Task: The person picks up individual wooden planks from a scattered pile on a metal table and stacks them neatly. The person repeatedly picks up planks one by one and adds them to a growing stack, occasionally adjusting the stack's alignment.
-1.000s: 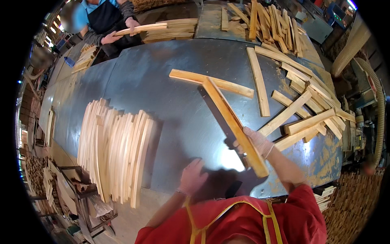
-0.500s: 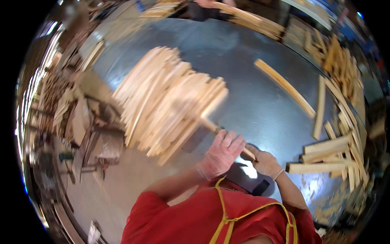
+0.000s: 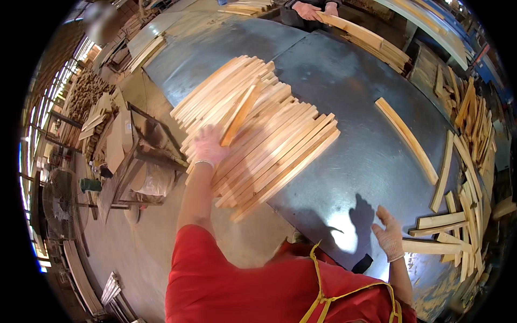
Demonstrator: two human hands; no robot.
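My left hand [image 3: 209,144], in a pale work glove, grips the lower end of a wooden slat [image 3: 242,110]. That slat lies at an angle across a wide row of pale wooden slats [image 3: 285,145] laid side by side on the metal table [image 3: 344,97]. Over the table's near right part is my right hand [image 3: 389,234], also gloved. It holds nothing, its fingers are apart, and its shadow falls on the metal beside it. Closest to it are short wooden pieces [image 3: 431,246] at the table's right side.
A single slat [image 3: 407,141] lies apart on the table, with heaped slats [image 3: 468,199] along the right edge. Across the table, a co-worker's gloved hands [image 3: 308,11] hold a curved board [image 3: 366,35]. A stand [image 3: 145,156] and a fan [image 3: 60,202] are at the left.
Both hands were on one slat near the table's front edge. The left hand has carried a slat left onto the row; the right has let go and moved right. The view has shifted too.
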